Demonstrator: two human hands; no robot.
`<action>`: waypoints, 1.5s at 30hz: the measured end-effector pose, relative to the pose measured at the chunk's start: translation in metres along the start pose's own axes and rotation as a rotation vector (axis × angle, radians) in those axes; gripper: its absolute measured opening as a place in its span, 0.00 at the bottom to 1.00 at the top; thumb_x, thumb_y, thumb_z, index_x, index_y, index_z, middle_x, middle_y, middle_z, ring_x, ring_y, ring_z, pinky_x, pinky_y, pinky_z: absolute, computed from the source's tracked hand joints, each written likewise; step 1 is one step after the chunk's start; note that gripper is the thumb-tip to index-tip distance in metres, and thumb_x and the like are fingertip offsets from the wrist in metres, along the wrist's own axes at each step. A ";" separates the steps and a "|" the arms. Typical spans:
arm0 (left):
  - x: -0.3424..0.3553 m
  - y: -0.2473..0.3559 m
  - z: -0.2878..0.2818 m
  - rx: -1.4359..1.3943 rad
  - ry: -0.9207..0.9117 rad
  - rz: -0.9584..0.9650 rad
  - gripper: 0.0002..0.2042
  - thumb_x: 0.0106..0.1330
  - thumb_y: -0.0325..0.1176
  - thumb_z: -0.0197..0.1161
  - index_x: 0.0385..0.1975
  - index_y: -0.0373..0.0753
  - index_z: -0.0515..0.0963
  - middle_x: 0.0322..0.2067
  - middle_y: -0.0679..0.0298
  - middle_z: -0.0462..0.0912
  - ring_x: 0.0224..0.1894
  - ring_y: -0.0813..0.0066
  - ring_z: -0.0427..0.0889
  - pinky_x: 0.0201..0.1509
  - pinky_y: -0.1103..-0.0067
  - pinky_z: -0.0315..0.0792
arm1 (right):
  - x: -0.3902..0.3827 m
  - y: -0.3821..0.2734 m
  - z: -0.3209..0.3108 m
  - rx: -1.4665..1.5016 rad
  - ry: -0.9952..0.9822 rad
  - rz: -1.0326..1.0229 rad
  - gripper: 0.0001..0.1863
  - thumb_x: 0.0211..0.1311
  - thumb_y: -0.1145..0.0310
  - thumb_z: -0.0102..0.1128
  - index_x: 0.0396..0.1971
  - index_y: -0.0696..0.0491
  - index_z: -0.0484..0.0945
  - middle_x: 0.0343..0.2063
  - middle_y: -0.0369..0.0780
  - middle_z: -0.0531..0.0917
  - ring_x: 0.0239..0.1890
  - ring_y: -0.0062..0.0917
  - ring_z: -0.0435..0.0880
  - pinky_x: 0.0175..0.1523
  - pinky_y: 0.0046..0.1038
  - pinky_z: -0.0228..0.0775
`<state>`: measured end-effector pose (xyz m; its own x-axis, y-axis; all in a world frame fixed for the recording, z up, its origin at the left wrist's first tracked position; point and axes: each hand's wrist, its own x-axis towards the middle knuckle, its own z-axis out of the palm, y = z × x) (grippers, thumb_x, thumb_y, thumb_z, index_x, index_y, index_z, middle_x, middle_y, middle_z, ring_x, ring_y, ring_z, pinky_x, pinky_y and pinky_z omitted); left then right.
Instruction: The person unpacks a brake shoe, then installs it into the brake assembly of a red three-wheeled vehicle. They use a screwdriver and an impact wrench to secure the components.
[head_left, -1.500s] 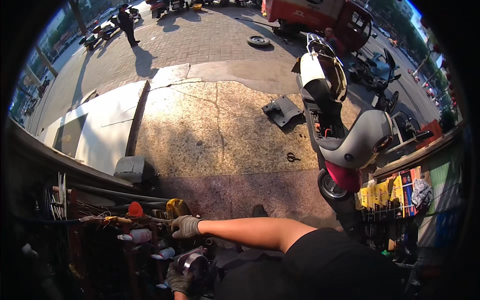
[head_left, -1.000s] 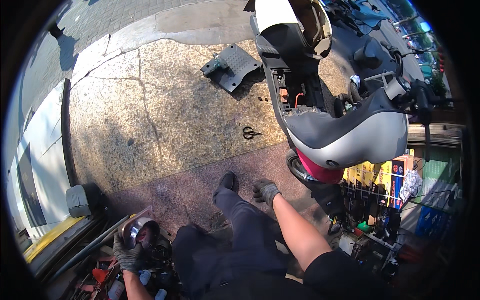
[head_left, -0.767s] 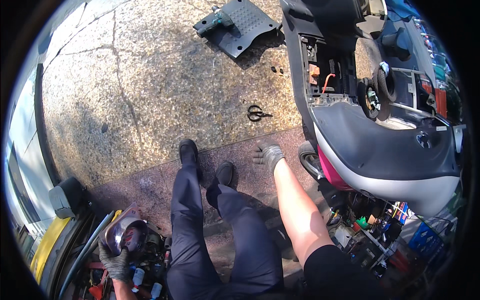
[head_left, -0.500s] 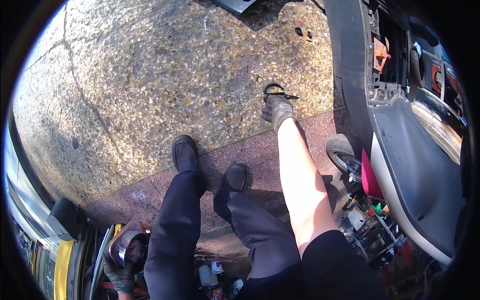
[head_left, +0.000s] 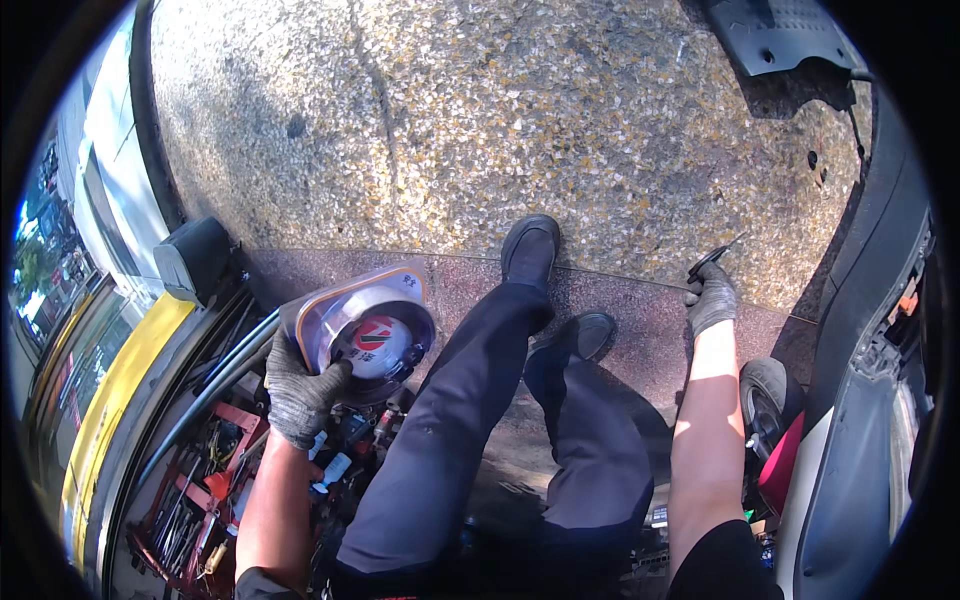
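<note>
My gloved left hand [head_left: 303, 393] grips a clear plastic package [head_left: 358, 330] holding a round metal-rimmed part with a red, white and black label, thumb over its lower left. At the right, my gloved right hand [head_left: 712, 296] is closed on a black pair of scissors [head_left: 704, 260], held out over the floor with the tip pointing up and right. My legs and dark shoes [head_left: 528, 250] are between the two hands.
A red tool rack [head_left: 195, 480] full of tools lies below left, beside a yellow strip [head_left: 115, 420] and grey casing [head_left: 190, 260]. The scooter body [head_left: 853, 420] and wheel [head_left: 765, 400] line the right. A grey footboard panel [head_left: 775, 35] lies on the speckled floor [head_left: 500, 120].
My right hand reached down to the scissors on the floor and now has them raised in it. The package in my left hand has risen into fuller view. The camera has tilted down.
</note>
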<state>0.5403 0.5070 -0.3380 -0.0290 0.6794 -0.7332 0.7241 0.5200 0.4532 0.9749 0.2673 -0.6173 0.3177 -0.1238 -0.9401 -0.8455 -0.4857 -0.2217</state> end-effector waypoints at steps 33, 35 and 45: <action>-0.202 0.529 -0.149 -1.554 -0.542 0.593 0.25 0.60 0.27 0.55 0.60 0.37 0.64 0.55 0.51 0.74 0.55 0.55 0.76 0.61 0.59 0.72 | -0.706 -0.299 0.054 -1.056 -0.854 -1.088 0.31 0.55 0.44 0.62 0.47 0.58 0.78 0.36 0.47 0.84 0.42 0.35 0.82 0.50 0.33 0.72; -0.199 0.548 -0.146 -1.545 -0.500 0.641 0.24 0.61 0.27 0.55 0.60 0.37 0.65 0.54 0.52 0.74 0.55 0.57 0.76 0.61 0.61 0.72 | -0.713 -0.316 0.056 -1.109 -0.829 -1.118 0.36 0.55 0.38 0.58 0.47 0.58 0.78 0.38 0.50 0.83 0.44 0.40 0.83 0.50 0.35 0.72; -0.167 0.599 -0.161 -1.428 -0.581 0.747 0.26 0.60 0.30 0.56 0.61 0.34 0.64 0.57 0.52 0.74 0.58 0.58 0.74 0.64 0.64 0.69 | -0.722 -0.413 0.092 -1.397 -0.738 -1.455 0.35 0.60 0.36 0.47 0.41 0.58 0.77 0.36 0.52 0.82 0.41 0.49 0.80 0.48 0.40 0.69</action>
<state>0.8677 0.7884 0.1379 0.4725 0.8761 -0.0960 -0.6896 0.4354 0.5788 1.0546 0.6370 0.1293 -0.1933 0.9329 -0.3037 0.6768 -0.0974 -0.7297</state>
